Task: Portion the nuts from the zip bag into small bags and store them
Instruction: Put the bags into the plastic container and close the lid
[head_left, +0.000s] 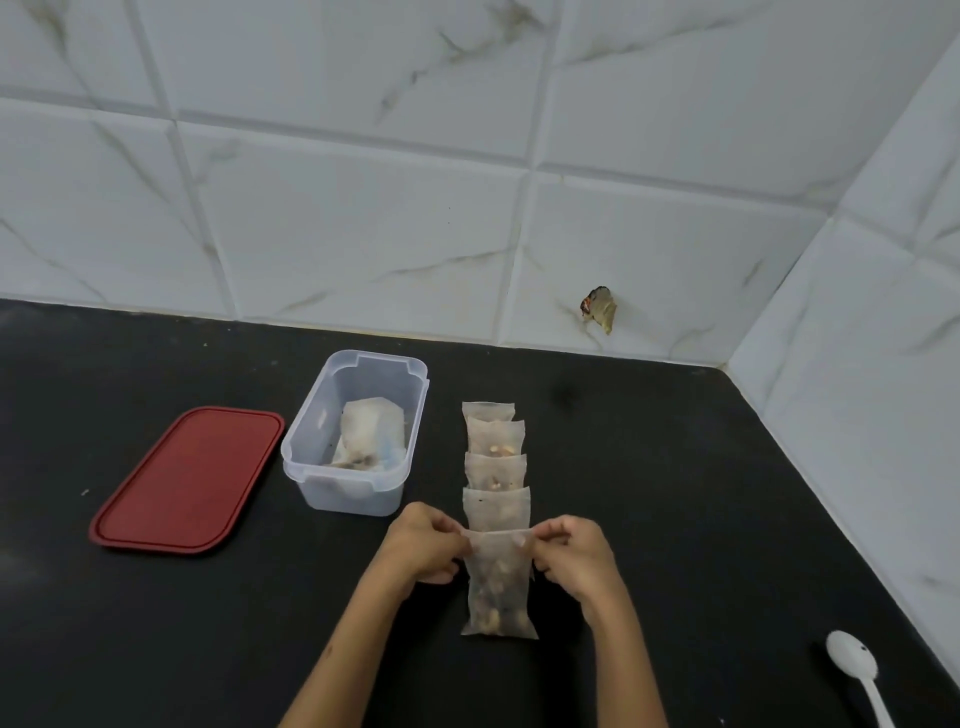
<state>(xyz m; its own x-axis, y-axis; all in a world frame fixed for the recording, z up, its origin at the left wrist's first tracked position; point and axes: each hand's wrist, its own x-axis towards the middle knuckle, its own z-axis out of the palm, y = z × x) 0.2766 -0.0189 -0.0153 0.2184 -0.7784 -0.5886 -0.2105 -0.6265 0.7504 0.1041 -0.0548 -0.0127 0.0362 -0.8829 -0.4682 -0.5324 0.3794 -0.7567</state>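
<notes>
A small translucent bag of nuts (497, 592) lies on the black counter in front of me. My left hand (423, 545) pinches its top left corner and my right hand (574, 553) pinches its top right corner. Beyond it, several more filled small bags (496, 465) lie overlapping in a row running away from me. Left of the row stands a clear plastic container (358, 493) with a crumpled zip bag (370, 434) inside. The container's red lid (189, 478) lies flat further left.
A white plastic spoon (857, 675) lies at the lower right near the counter's edge. Marbled white tiles form the back wall and the right wall, meeting in a corner. A small dark scrap (600, 307) sticks to the back wall.
</notes>
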